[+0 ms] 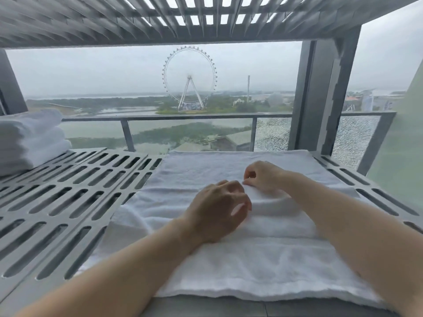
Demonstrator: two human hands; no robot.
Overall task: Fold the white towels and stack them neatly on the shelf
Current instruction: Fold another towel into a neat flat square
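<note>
A white towel [263, 266] lies spread over the right half of the slotted grey metal shelf [68, 202], with a raised fold running across its middle. My left hand [217, 213] rests on that fold with its fingers curled around the cloth. My right hand [263, 177] is just behind it, with thumb and fingers pinching the fold's edge. A stack of folded white towels [29, 143] sits at the shelf's far left, away from both hands.
Another slotted shelf [160, 17] hangs close overhead. A grey upright post [320, 92] stands at the back right. Behind the shelf is a window with a balcony railing [183, 117] and cracked glass at the right.
</note>
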